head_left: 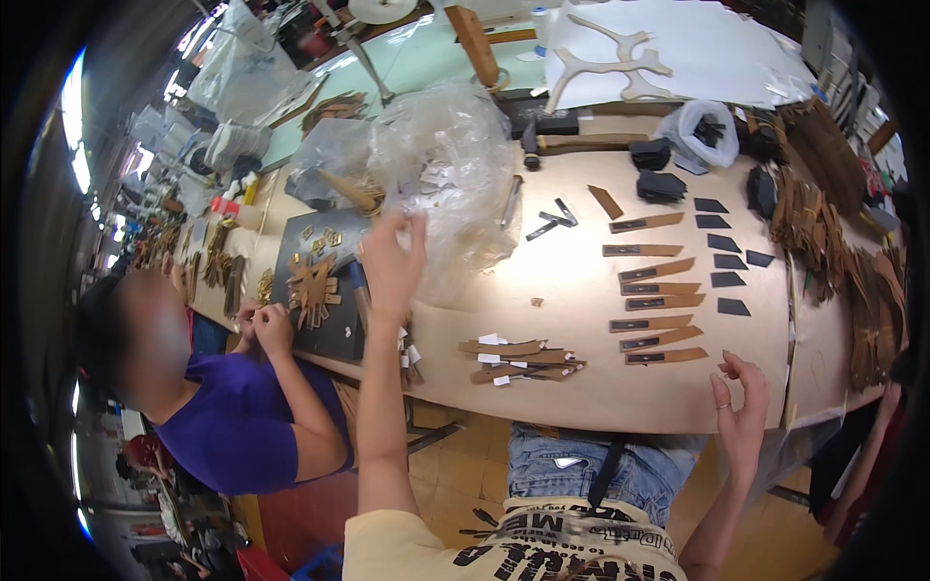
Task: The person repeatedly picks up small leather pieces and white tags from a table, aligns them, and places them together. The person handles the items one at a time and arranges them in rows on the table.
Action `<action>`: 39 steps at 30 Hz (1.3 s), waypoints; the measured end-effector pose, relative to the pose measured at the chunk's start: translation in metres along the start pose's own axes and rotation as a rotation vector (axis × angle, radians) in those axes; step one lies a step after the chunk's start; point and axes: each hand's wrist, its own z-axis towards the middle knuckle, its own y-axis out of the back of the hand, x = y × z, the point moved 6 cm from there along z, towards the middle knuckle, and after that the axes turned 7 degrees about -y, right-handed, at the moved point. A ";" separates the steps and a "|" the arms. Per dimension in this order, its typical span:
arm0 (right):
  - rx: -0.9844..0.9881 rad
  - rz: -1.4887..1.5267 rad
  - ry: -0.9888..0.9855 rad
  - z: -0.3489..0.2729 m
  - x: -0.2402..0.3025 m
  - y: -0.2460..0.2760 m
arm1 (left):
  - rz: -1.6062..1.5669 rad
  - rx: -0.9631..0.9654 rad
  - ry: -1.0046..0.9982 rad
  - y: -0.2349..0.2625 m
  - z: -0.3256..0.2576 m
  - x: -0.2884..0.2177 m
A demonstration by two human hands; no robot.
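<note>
My left hand (392, 266) is raised at the near left edge of a clear plastic bag (441, 155) holding small pale pieces. Its bent fingers are blurred, and whether they hold anything does not show. My right hand (746, 402) hovers over the table's front edge, thumb and curved fingers apart and nothing between them. Beyond it lies a column of brown leather strips (661, 302), most with a dark piece on the left end. Black slanted pieces (725, 242) lie to their right. A pile of brown strips with white tags (523, 360) sits between my hands.
At left a co-worker in purple (247, 421) handles something by a black board (334, 334) with leather pieces. A hammer (581, 145), a small bag of dark pieces (702, 136) and black stacks (659, 186) stand farther back. Bundled brown strips (814, 228) line the right side.
</note>
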 end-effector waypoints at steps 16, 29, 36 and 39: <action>-0.013 -0.117 0.070 0.000 -0.023 -0.008 | 0.013 0.346 0.091 -0.128 0.099 0.138; -0.078 -0.303 0.605 0.032 -0.014 -0.059 | -1.282 0.349 0.459 -0.023 -0.009 -0.060; 0.408 -0.089 0.442 0.031 -0.010 -0.043 | -1.351 1.009 0.553 -0.102 -0.118 -0.225; 0.595 0.082 0.365 0.020 -0.006 -0.017 | -1.114 1.020 0.253 -0.112 -0.131 -0.266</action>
